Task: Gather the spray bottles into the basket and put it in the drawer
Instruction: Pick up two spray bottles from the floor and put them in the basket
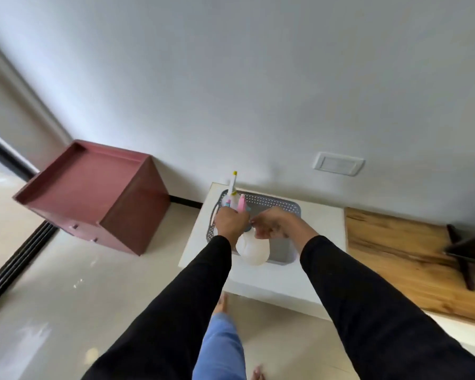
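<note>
A grey perforated basket (272, 205) sits on a white table (321, 229) against the wall. Inside it, at the left end, stand spray bottles: one with a white and yellow nozzle (233, 185) and one with a pink head (242, 205). My left hand (229, 223) is closed around the bottles at the basket's left end. A round white bottle (252, 249) lies in the basket's near side, and my right hand (270, 226) grips its top with fingers curled. The bottles' lower parts are hidden by my hands.
A dark red drawer cabinet (93, 196) stands on the pale floor to the left, with two knobs on its front. A wooden board (395, 256) with a dark stand adjoins the table on the right. A wall socket plate (337, 163) is above the table.
</note>
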